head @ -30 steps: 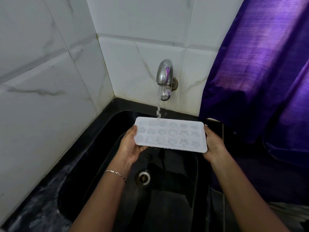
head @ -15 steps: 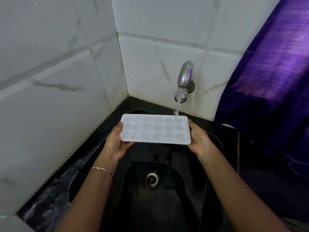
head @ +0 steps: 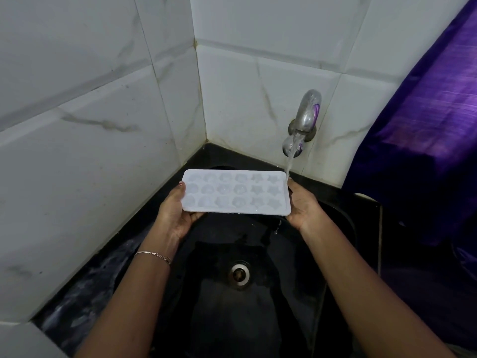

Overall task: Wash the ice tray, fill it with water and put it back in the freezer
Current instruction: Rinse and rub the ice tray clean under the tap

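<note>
Cannot see the fingers of either hand beneath the tray (head: 236, 193); shows only thumbs and palms. Cannot tell how much water lies in the moulds (stars toward the right, rounder shapes toward the left, all pale and blurred). Cut off at the bottom edge: both forearms; at the right edge: a purple cloth (head: 426, 125). Hard to read anything in the dark sink (head: 258, 326) beyond its metal drain (head: 240, 275).

Grips the tray's left short end with the left hand (head: 175, 215), thumb on the top rim, palm beneath. Grips the right short end with the right hand (head: 302, 208), thumb near the far corner. Holds the tray face up and roughly level above the sink, below and left of the tap (head: 304, 122). Meets the stream (head: 290, 161) at the far right corner, just beside the right thumb. Wears a thin bracelet (head: 153, 255) on the left wrist.
</note>
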